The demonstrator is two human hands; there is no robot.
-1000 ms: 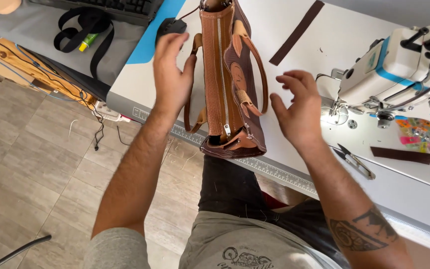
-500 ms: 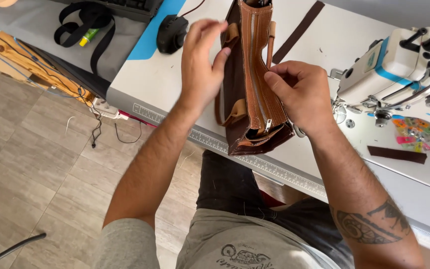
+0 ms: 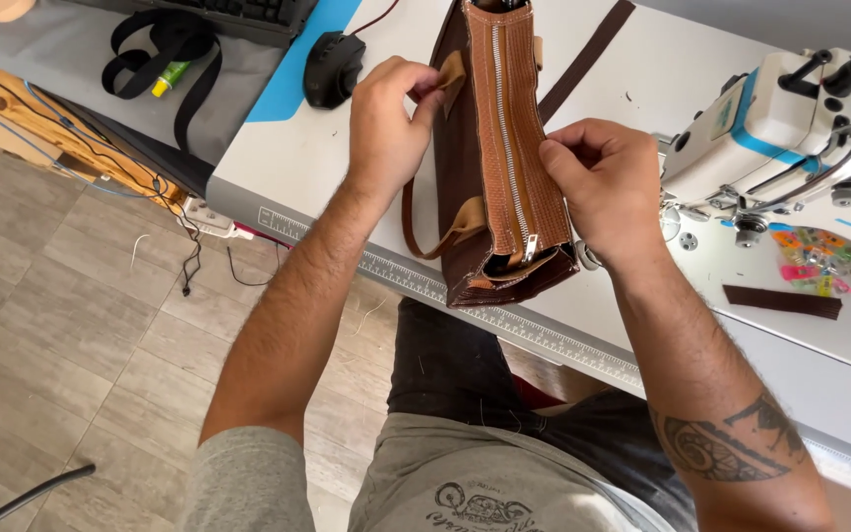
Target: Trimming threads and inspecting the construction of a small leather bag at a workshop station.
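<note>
The scene is evenly lit by bright, soft daylight. Only faint shadows are cast on the white table [image 3: 347, 148], beside the bag [image 3: 504, 148]. Mild glare is seen there. Focus is sharp; edges are slightly bent.

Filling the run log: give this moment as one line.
left hand: pinching tan tab of brown leather bag | right hand: gripping bag's zipper side | bag: on white table
</note>
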